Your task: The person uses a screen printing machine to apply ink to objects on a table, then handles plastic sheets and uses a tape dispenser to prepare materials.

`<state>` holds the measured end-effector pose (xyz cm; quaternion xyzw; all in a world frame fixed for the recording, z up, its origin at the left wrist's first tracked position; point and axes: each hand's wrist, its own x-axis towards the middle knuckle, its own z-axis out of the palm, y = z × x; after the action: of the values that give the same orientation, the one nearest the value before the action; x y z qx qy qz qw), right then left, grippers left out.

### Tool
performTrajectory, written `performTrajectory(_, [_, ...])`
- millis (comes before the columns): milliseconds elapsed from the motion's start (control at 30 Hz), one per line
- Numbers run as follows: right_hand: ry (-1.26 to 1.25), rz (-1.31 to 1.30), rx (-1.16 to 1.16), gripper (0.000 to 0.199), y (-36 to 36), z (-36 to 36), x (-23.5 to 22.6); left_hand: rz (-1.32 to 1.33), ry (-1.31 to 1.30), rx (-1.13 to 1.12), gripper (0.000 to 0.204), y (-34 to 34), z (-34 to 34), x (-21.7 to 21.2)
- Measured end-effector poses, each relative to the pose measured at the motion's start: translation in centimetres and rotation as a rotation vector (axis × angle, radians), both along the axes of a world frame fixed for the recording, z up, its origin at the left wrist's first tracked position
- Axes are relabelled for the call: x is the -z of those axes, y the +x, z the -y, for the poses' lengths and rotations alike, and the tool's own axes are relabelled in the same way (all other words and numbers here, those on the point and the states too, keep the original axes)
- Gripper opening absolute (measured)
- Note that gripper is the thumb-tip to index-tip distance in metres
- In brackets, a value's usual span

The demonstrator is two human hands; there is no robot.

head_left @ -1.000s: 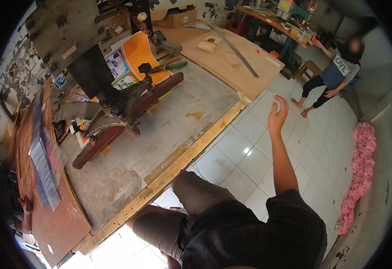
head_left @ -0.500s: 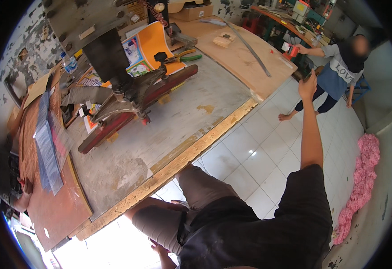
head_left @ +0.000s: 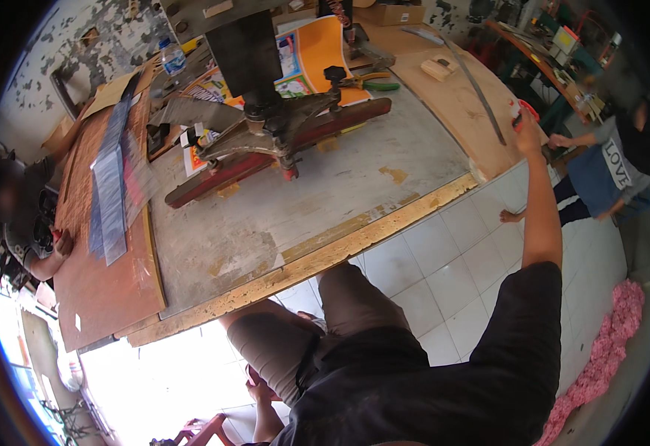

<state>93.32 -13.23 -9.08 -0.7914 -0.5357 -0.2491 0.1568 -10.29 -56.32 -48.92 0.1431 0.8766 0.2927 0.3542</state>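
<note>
My right arm reaches out to the right. At its end my right hand (head_left: 531, 137) is closed round a small red-and-white object (head_left: 527, 111), whose exact kind I cannot make out. Close by is the hand (head_left: 560, 141) of a standing person, apart from mine. Low beside my thigh hangs my left hand (head_left: 258, 388), partly hidden by my leg; its fingers are too unclear to read. In front of me lies a worn grey work table (head_left: 354, 189) with a wooden edge. Above it is a metal press-like frame with a long red-sided bar (head_left: 347, 123).
Green-handled pliers (head_left: 373, 82) lie behind the bar near orange printed sheets (head_left: 323, 52). A metal strip (head_left: 481, 97) and a wooden block (head_left: 439, 69) rest on the board to the right. Another person (head_left: 27, 201) sits at left. A pink bundle (head_left: 600, 364) lies on the floor.
The red-and-white object has passed from the standing person's hand into my right hand, whose fingers have closed on it. The person's arm has dropped back. My view has shifted.
</note>
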Motion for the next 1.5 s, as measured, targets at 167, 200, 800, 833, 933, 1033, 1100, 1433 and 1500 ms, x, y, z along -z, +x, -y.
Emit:
performTrajectory(167, [-0.137, -0.018, 0.134, 0.072, -1.6, -1.3, -1.4, -0.155, -0.175, -0.089, 0.060, 0.5, 2.6, -3.1])
performTrajectory(200, [-0.207, -0.058, 0.189, 0.072, -4.3, -2.1, -1.7, -0.111, -0.152, -0.135, 0.059, -0.4, 4.5, -3.9])
performTrajectory(800, [0.305, -0.291, 0.234, 0.070, -3.0, 7.6, -2.2, -0.258, -0.080, 0.096, 0.057, -6.3, -2.6, -2.2])
performTrajectory(833, [0.420, -0.384, 0.194, 0.075, -3.9, 8.6, -1.7, -0.243, -0.063, 0.087, 0.056, -6.8, -2.9, -1.9])
performTrajectory(933, [0.454, -0.555, 0.026, 0.074, -7.8, 12.4, -1.7, -0.301, -0.068, 0.139, 0.054, -4.7, -4.4, -2.7])
performTrajectory(1033, [0.714, -1.071, -0.275, 0.068, -20.2, 14.6, -1.1, -0.240, 0.030, 0.096, 0.054, -5.2, -3.5, -1.7])
performTrajectory(1100, [0.688, -1.459, -0.444, 0.066, -24.2, 17.1, -0.2, -0.119, 0.089, -0.062, 0.056, -4.4, -3.0, -0.9])
performTrajectory(1433, [0.611, -1.536, -0.685, 0.061, -35.5, 14.0, 1.1, -1.082, 0.468, -0.280, 0.067, -15.0, -0.7, -13.7])
performTrajectory(1500, [0.609, -1.534, -0.718, 0.060, -35.6, 14.3, 0.9, -1.142, 0.588, -0.208, 0.059, -8.3, -9.5, -28.4])
